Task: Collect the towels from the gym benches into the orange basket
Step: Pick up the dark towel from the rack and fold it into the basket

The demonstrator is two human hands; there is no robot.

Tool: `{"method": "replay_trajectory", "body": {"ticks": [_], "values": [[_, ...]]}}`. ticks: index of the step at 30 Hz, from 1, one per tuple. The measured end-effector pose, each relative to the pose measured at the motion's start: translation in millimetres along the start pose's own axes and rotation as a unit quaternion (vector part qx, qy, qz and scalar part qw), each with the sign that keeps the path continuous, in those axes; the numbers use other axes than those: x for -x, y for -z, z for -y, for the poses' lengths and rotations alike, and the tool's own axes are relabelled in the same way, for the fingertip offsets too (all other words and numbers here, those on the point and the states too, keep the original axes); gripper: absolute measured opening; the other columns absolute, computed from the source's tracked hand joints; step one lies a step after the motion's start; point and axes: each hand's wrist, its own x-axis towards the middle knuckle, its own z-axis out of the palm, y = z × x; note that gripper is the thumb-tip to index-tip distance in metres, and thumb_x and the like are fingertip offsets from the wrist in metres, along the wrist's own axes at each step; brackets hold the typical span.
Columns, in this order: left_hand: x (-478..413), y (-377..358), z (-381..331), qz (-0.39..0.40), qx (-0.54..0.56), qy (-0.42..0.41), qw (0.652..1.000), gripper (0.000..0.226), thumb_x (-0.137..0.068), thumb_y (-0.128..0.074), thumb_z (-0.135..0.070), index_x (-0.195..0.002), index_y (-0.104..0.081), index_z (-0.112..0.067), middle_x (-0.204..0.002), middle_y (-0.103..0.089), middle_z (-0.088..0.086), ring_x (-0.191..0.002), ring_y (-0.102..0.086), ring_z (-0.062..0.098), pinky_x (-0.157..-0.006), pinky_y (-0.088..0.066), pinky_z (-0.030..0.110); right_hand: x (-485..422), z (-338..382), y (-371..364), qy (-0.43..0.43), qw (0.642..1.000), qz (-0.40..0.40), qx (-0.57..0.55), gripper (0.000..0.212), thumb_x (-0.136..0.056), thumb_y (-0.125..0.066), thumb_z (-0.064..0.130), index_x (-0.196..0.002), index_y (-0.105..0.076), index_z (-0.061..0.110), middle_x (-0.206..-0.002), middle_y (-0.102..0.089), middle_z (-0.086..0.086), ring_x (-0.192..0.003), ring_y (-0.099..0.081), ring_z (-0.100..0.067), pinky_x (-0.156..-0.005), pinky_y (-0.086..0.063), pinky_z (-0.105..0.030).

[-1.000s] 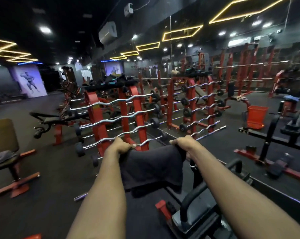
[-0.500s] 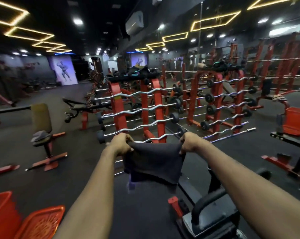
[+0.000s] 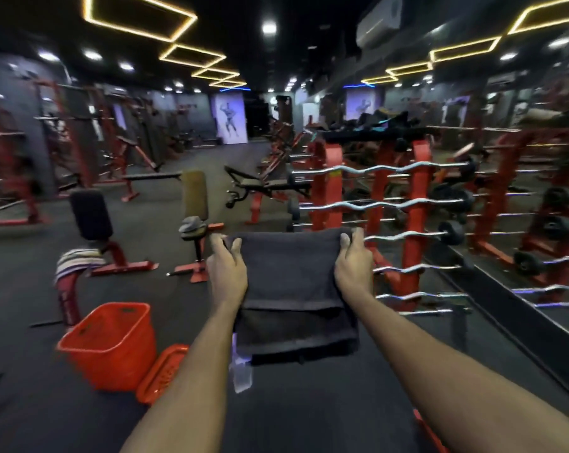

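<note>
The barbell rack is sitting just beyond the right hand. The orange basket is sitting on the floor, down-left of the left hand. Both hands are pinching the folded dark towel's top corners, so it's hanging between them.

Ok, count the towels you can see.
3: dark towel held in both hands, striped towel on the left bench, grey towel on the tan-backed seat. Others may be hidden.
</note>
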Motion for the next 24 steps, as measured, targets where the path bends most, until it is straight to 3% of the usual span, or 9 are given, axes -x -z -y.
{"method": "replay_trajectory", "body": {"ticks": [8,14,22,24], "values": [[-119,106,177,-0.042,-0.109,0.055,0.992,0.023,-0.099,-0.045,-0.03,-0.101,-0.04,-0.007,-0.078,-0.059,0.03,-0.076,-0.056,0.05,-0.057,-0.031,0.041,26,79,-245,-0.024,0.991,0.13,-0.029,0.018,-0.102,-0.039,0.03,-0.097,-0.042,0.014,-0.075,-0.058,-0.025,-0.078,-0.061,-0.045,-0.06,-0.037,-0.039],[-188,184,294,-0.111,-0.162,0.11,0.974,0.022,-0.099,-0.045,-0.031,-0.106,-0.041,-0.011,-0.081,-0.06,0.029,-0.078,-0.058,0.049,-0.061,-0.044,0.048,54,138,-418,-0.007,0.976,0.209,-0.063,0.019,-0.102,-0.035,0.034,-0.104,-0.042,0.016,-0.086,-0.061,-0.028,-0.082,-0.061,-0.046,-0.065,-0.045,-0.045],[-297,231,457,-0.112,-0.18,0.181,0.96,0.022,-0.1,-0.038,-0.04,-0.096,-0.036,-0.018,-0.084,-0.055,0.012,-0.075,-0.055,0.032,-0.064,-0.044,0.039,67,178,-645,-0.012,0.955,0.277,-0.109,0.028,-0.103,-0.035,0.034,-0.121,-0.048,0.018,-0.097,-0.063,-0.025,-0.091,-0.06,-0.044,-0.066,-0.038,-0.036],[-343,233,506,-0.12,-0.178,0.214,0.953,0.021,-0.1,-0.038,-0.04,-0.094,-0.036,-0.02,-0.087,-0.055,0.011,-0.076,-0.054,0.029,-0.065,-0.043,0.038,56,186,-718,-0.036,0.946,0.3,-0.12,0.026,-0.102,-0.038,0.036,-0.117,-0.05,0.019,-0.097,-0.064,-0.021,-0.093,-0.061,-0.041,-0.068,-0.039,-0.036]]}}
